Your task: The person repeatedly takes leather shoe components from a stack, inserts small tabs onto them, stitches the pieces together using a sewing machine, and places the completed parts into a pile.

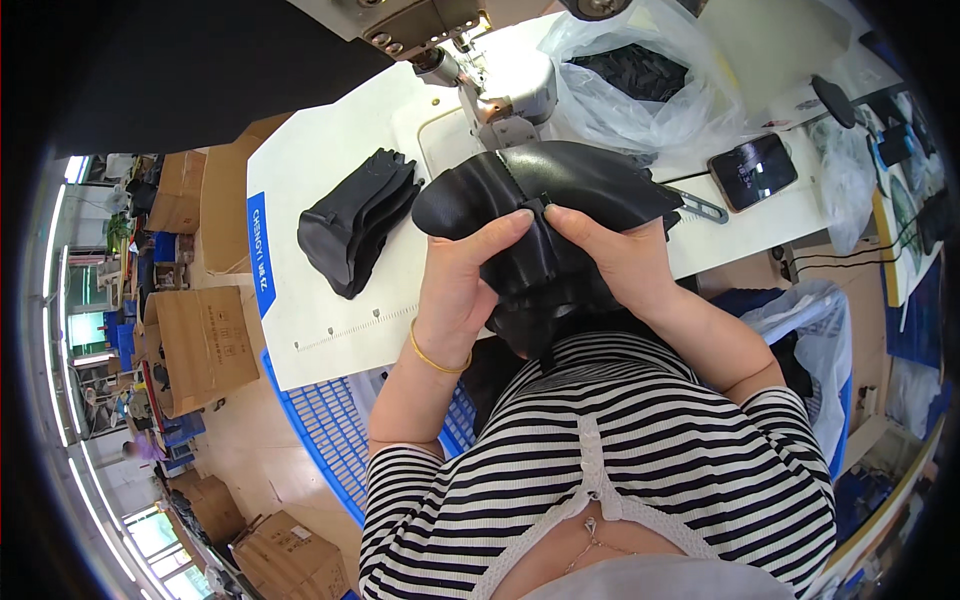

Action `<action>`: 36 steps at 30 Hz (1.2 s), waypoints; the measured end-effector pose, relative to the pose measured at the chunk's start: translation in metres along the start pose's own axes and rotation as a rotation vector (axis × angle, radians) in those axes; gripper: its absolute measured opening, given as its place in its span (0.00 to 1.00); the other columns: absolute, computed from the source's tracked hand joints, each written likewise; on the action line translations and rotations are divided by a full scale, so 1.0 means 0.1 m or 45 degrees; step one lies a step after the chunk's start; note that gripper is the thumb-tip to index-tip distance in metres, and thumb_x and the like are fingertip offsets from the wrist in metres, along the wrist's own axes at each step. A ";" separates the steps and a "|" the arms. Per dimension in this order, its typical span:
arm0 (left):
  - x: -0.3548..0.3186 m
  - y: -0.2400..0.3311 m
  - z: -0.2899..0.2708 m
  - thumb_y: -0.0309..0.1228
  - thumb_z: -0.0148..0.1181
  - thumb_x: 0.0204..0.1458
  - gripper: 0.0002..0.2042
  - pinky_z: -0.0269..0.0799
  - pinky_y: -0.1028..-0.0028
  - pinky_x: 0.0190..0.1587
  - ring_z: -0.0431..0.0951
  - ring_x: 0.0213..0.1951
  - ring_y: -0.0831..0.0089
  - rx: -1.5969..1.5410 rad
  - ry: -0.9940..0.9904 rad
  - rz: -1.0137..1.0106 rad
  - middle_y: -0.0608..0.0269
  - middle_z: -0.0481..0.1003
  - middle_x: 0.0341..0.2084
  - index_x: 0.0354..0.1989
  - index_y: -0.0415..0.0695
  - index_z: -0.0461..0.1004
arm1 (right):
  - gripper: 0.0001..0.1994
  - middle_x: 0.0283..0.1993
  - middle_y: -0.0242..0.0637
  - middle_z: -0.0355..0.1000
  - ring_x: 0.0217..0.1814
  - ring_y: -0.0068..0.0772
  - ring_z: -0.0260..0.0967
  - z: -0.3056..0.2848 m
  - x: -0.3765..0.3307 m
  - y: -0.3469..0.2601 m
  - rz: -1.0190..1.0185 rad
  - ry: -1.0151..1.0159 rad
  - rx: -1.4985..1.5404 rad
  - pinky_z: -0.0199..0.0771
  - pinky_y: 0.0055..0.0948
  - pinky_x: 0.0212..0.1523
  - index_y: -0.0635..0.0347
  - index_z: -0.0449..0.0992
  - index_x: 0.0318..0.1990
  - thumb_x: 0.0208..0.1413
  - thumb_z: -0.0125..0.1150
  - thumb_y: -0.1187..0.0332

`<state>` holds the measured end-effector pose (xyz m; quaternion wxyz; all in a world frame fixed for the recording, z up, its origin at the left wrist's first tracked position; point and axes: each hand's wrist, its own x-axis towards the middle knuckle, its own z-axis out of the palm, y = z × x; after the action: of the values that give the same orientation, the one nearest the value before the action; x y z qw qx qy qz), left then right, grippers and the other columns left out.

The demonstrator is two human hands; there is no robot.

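Head view, black piece point(590, 180), in both hands point(636, 262)

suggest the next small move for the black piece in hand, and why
Perhaps square the small black tab against the black piece: the left hand and right hand hold the piece with both thumb tips at the tab, and the sewing machine stands beyond.

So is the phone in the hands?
No, the phone lies on the white table; the left hand and right hand hold black material.
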<state>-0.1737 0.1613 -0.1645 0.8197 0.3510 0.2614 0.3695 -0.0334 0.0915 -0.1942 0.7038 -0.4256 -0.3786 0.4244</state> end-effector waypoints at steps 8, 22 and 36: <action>-0.01 0.00 -0.01 0.14 0.61 0.43 0.14 0.75 0.76 0.40 0.78 0.35 0.74 0.161 0.056 0.074 0.59 0.77 0.34 0.40 0.37 0.73 | 0.12 0.42 0.32 0.73 0.42 0.20 0.69 0.03 -0.05 -0.01 -0.032 -0.015 0.010 0.69 0.21 0.44 0.65 0.73 0.45 0.52 0.59 0.79; -0.01 -0.01 -0.03 0.14 0.61 0.42 0.15 0.75 0.76 0.39 0.78 0.34 0.75 0.224 0.041 0.169 0.60 0.77 0.34 0.41 0.37 0.73 | 0.12 0.40 0.31 0.73 0.40 0.19 0.69 0.08 -0.05 0.00 -0.010 0.052 -0.050 0.70 0.20 0.41 0.66 0.73 0.45 0.52 0.60 0.79; -0.03 0.03 -0.02 0.14 0.62 0.41 0.16 0.75 0.76 0.40 0.77 0.34 0.76 0.317 0.015 0.191 0.60 0.77 0.34 0.42 0.36 0.72 | 0.12 0.40 0.32 0.73 0.40 0.20 0.70 0.07 -0.08 -0.06 -0.031 0.037 -0.099 0.71 0.20 0.42 0.66 0.73 0.45 0.52 0.59 0.79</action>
<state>-0.1778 0.1610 -0.1629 0.7384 0.4663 0.2831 0.3965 -0.0404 0.0846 -0.1880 0.6972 -0.4543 -0.3897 0.3946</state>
